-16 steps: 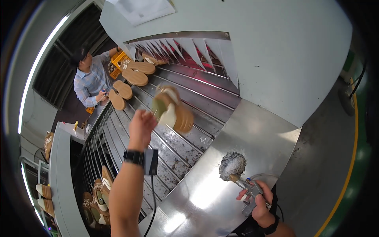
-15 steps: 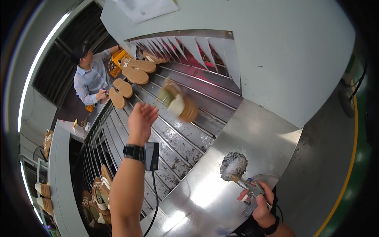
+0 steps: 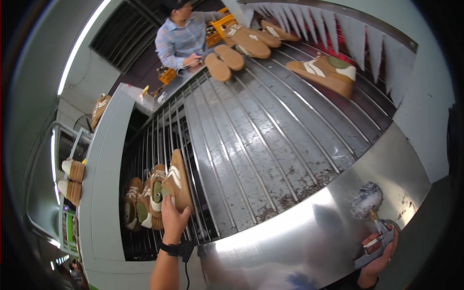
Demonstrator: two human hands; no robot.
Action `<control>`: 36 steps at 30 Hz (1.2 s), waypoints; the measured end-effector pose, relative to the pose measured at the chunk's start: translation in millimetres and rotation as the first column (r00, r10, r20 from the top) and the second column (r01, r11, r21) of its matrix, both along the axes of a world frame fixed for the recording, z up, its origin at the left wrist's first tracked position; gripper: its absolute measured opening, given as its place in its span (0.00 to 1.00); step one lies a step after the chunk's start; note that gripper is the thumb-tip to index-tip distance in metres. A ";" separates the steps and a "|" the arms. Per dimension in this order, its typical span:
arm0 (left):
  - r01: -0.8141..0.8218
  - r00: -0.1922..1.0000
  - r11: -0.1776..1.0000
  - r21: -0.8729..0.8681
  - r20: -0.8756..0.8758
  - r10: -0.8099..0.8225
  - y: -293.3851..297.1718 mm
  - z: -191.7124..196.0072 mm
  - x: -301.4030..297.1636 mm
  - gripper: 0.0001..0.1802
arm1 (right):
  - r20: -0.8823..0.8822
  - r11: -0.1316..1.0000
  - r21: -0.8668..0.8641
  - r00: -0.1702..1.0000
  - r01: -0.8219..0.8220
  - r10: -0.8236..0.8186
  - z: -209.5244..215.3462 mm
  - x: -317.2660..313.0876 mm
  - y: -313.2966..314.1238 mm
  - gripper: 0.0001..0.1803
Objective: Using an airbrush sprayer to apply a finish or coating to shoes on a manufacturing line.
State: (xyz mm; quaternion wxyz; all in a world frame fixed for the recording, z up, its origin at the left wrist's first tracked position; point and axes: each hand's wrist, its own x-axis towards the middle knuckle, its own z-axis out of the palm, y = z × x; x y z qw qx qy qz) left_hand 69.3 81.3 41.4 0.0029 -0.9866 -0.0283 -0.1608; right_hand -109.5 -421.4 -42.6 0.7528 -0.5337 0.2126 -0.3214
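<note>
My left hand [image 3: 175, 220] reaches to the heel of a tan sneaker [image 3: 178, 181] with white stripes, which stands on the rails at the left. Its thumb and fingers are apart, with the fingertips at the shoe's green-lined opening; whether they touch it I cannot tell. Beside that shoe, several similar tan sneakers [image 3: 132, 203] are packed close together. My right hand [image 3: 382, 256] is wrapped round a silver spray gun [image 3: 385, 238] with a brass nozzle. The nozzle points at a grey-white fluffy patch [image 3: 367, 199] on the metal sheet.
A slatted roller conveyor [image 3: 261, 145] runs under a strip curtain [image 3: 333, 34]. One sneaker [image 3: 324, 75] lies on its side near the curtain, while several others [image 3: 229, 60] lie farther back. Behind them, a person [image 3: 181, 38] in a checked shirt stands by yellow crates [image 3: 222, 20].
The sneaker that was blurred in mid-air beyond my left hand now lies on the conveyor by the curtain. My left hand has come back to the sneakers at the left. The view has turned.
</note>
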 end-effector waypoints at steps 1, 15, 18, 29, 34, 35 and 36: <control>-0.064 0.998 0.998 -0.017 0.013 0.064 16.9 -1.9 -7.0 0.36 | 0.005 1.000 0.000 1.000 -0.022 0.022 4.4 2.6 1.1 0.31; -0.103 0.948 0.227 -0.968 -0.026 0.317 32.5 3.0 20.9 0.21 | -0.029 0.999 0.042 1.000 0.012 -0.011 20.0 4.4 7.2 0.28; -0.181 0.981 0.242 -0.953 -0.156 0.117 23.0 -4.2 60.9 0.24 | 0.036 0.994 0.108 0.999 0.016 -0.020 17.3 4.7 8.9 0.28; -0.395 0.917 -0.038 -0.918 -0.391 -0.083 40.5 13.9 82.6 0.18 | 0.067 0.989 0.101 0.993 -0.104 0.098 14.8 7.5 8.6 0.28; -0.334 0.940 -0.330 -0.883 -0.339 -0.047 -60.8 33.2 -39.7 0.18 | 0.027 0.988 0.140 0.997 0.066 -0.071 24.8 11.8 5.5 0.27; -0.355 0.933 -0.393 -0.848 -0.348 -0.093 -86.6 39.7 -62.9 0.24 | 0.013 0.990 0.128 0.998 0.052 -0.055 27.0 12.4 3.3 0.27; -0.433 0.897 -0.392 -0.812 -0.431 -0.099 -103.8 49.0 -86.1 0.29 | -0.081 0.998 0.049 0.996 0.047 -0.043 31.4 10.5 -1.4 0.26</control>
